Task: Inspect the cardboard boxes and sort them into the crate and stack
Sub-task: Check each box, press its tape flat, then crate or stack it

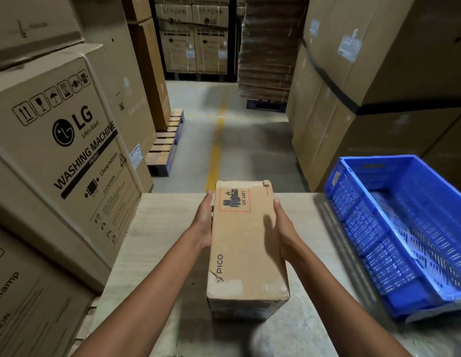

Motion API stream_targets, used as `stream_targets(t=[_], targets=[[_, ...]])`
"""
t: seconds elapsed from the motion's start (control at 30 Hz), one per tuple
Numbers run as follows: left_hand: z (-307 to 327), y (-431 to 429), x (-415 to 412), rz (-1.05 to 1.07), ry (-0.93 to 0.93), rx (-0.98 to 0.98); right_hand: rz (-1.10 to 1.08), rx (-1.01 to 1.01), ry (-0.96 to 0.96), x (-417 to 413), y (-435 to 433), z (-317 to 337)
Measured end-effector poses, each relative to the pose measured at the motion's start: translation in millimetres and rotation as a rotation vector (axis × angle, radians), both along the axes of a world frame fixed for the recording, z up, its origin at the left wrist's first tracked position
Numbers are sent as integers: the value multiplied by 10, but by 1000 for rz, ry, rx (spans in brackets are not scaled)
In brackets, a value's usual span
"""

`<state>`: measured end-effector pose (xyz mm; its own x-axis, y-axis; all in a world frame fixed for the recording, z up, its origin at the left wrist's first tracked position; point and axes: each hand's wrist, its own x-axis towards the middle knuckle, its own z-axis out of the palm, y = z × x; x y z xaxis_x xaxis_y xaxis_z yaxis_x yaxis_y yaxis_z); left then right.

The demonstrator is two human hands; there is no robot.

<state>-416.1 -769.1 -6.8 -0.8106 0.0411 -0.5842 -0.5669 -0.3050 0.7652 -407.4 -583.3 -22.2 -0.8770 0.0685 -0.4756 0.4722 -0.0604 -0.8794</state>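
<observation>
A long brown cardboard box [246, 243] with a red-framed battery label and the word PICO lies lengthwise over the pale wooden table [152, 228]. My left hand [204, 222] presses flat against its left side. My right hand [286, 228] presses against its right side, so both hands grip the box between them. A blue plastic crate [404, 228] stands tilted at the table's right edge, and it looks empty inside. No stack of small boxes is in view.
Large washing-machine cartons [64, 140] tower at the left, and tall brown cartons [365, 86] stand at the right. Beyond the table an aisle with a yellow floor line [216, 150] runs to more stacked cartons. A blue-edged pallet [167, 148] lies by the left cartons.
</observation>
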Motion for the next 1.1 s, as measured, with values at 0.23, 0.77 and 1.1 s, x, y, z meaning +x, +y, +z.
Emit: stream_targets(t=[0.23, 0.77, 1.1], targets=[[248, -67, -39, 134, 184, -10, -111, -35, 180, 28, 106, 306], [-33, 10, 464, 225, 263, -89, -121, 44, 71, 233, 161, 69], [29, 144, 561, -7, 1207, -1041, 39, 976, 947, 281, 169, 216]])
